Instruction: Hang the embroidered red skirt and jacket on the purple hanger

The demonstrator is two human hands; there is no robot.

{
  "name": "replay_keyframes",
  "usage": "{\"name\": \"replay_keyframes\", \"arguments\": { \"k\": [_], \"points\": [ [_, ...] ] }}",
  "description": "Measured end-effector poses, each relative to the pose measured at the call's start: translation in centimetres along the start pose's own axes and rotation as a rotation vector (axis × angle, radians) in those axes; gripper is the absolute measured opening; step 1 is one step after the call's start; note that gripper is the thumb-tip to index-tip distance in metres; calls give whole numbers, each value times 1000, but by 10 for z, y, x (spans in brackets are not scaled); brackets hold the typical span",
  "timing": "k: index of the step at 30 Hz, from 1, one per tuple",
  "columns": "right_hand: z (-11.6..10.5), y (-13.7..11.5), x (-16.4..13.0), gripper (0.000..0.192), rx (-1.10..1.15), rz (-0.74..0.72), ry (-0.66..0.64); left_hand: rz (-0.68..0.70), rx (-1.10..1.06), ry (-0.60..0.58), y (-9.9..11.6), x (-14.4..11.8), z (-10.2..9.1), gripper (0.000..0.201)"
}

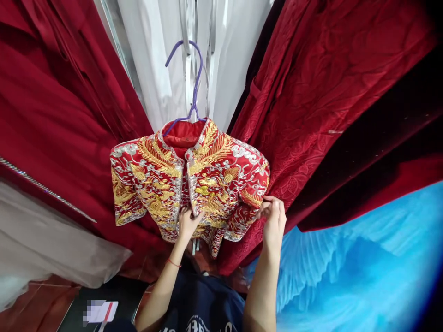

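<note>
Embroidered red-and-gold jacket (pixel 188 184), hanging on a purple hanger (pixel 191 83) between red gowns, being straightened: front hem being pinched by left hand (pixel 187 223), sleeve cuff by right hand (pixel 274 221); smoothing likely being called for next

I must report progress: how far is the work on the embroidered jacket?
Done: the jacket hangs on the purple hanger. In hand: the left hand grips its front hem, and the right hand pinches its sleeve edge. Left: the front looks closed; any remaining step is unclear.
</note>
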State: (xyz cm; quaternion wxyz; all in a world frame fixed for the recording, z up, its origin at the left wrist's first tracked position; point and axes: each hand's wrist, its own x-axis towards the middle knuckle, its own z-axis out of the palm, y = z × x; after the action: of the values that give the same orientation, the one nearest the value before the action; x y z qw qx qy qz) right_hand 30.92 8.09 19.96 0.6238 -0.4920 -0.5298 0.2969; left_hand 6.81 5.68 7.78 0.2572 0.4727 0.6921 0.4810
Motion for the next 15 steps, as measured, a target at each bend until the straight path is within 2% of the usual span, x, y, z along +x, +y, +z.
{"name": "replay_keyframes", "arguments": {
  "k": [3, 6, 8, 12, 15],
  "points": [
    [-6, 10, -6, 32, 9, 40, -39, -38, -109, -84, -13, -7, -7, 30],
    [-13, 21, -5, 35, -174, -58, 25, -137, -210, -158, -28, -27, -14, 36],
    [-18, 26, -4, 38, -243, -127, 8, -215, -257, -189, -37, -39, -19, 40],
    [-21, 31, -4, 55, -197, -169, -129, -324, -330, -274, -50, -49, -38, 47],
    [-19, 37, -12, 69, -36, -40, -275, -337, -392, -358, -53, -51, -54, 54]
  ]
}}
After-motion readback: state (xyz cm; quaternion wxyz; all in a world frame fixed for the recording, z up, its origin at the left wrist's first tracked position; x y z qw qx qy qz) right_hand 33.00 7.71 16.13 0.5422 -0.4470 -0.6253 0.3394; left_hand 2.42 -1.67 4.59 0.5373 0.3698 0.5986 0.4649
